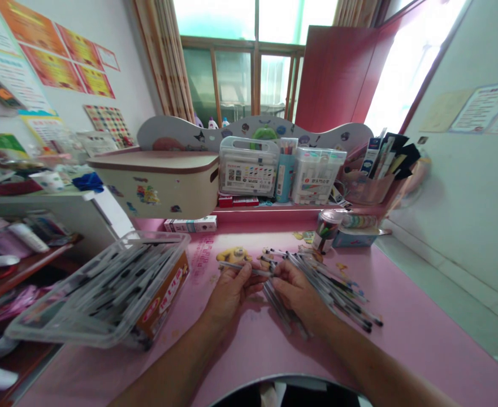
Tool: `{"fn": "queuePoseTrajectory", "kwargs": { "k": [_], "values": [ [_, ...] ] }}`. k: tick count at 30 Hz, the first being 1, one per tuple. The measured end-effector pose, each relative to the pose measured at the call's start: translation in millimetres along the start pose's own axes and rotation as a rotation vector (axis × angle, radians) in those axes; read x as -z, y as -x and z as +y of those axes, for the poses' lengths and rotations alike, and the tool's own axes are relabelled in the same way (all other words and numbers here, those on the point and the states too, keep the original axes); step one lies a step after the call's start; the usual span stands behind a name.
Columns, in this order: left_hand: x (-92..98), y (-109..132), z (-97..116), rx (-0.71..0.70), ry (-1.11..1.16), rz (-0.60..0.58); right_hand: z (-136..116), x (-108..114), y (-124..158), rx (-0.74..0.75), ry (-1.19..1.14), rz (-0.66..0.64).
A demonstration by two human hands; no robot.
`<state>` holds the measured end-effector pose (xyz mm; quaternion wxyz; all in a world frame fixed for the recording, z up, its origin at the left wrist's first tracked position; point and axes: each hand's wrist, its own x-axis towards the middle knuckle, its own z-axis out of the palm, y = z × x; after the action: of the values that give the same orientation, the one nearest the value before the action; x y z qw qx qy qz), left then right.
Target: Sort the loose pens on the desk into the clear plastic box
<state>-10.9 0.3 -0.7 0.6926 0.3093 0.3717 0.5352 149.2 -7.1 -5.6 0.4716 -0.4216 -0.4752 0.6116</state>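
Note:
My left hand (234,284) is closed around a slim, clear-barrelled pen (230,265), held level above the desk. At the pen's other end, the fingers of my right hand (293,287) are pinched together; the exact contact there is partly hidden. Beside and beyond my right hand spreads a loose pile of similar pens (337,291) with black ends. A few more pens (277,308) lie under and just left of that hand. To the left, a clear plastic box (100,338) is heaped with many pens.
The pink desk (249,362) has a raised shelf at the back. On it stand a lidded cream bin (168,189), marker cases (249,169) and a pink pen holder (367,189). A clear jar (325,232) and blue box (356,237) sit at the back right.

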Motion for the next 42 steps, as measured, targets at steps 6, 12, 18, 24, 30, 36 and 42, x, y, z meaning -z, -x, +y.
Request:
{"fn": "queuePoseTrajectory", "kwargs": {
  "k": [6,12,18,24,30,36,42],
  "values": [
    [1.3,-1,-2,-0.027,-0.014,-0.019,-1,0,0,-0.026,0.084,0.008],
    [2.3,-3,-1,-0.008,-0.001,0.002,-1,0,1,0.008,0.042,-0.01],
    [2.6,-2,-1,0.01,-0.006,0.011,0,-1,1,-0.055,0.078,-0.035],
    [0.7,2,-1,0.015,-0.008,0.033,2,-1,-1,-0.037,-0.005,-0.017],
    [2.1,-3,0,-0.016,-0.001,0.04,4,1,-2,-0.065,0.098,-0.049],
    [5.1,-6,-1,-0.022,0.006,0.072,1,0,-2,0.056,0.137,0.039],
    [5.3,-7,0,-0.046,0.004,0.107,0,1,1,-0.207,-0.211,-0.112]
  ]
}}
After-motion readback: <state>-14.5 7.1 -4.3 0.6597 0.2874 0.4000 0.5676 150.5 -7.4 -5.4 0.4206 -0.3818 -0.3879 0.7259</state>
